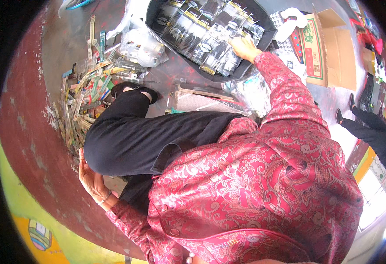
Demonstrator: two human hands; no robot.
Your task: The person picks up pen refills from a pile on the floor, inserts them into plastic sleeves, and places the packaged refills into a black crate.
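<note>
Rows of small clear packets (pixel 210 42) with dark contents and yellow header cards fill a dark fabric tray (pixel 267 33) set on the red-stained floor (pixel 61 44), and the right hand (pixel 244 47) rests on the packets at the tray's near edge, fingers spread flat on them rather than closed round one. The packets look light, thin and slick in their film; they would likely slide over one another, so the stiffer card header seems the surest place to pinch. The left hand (pixel 92 178) is pressed open against the black-trousered knee (pixel 114 149), holding nothing. Just left of the tray lies a heap of clear plastic bags (pixel 142 44), and beyond it a scatter of coloured card strips (pixel 85 94) spreads across the floor. An open cardboard box (pixel 329 48) stands right of the tray; another person's dark-clad legs (pixel 371 127) show at the far right.
</note>
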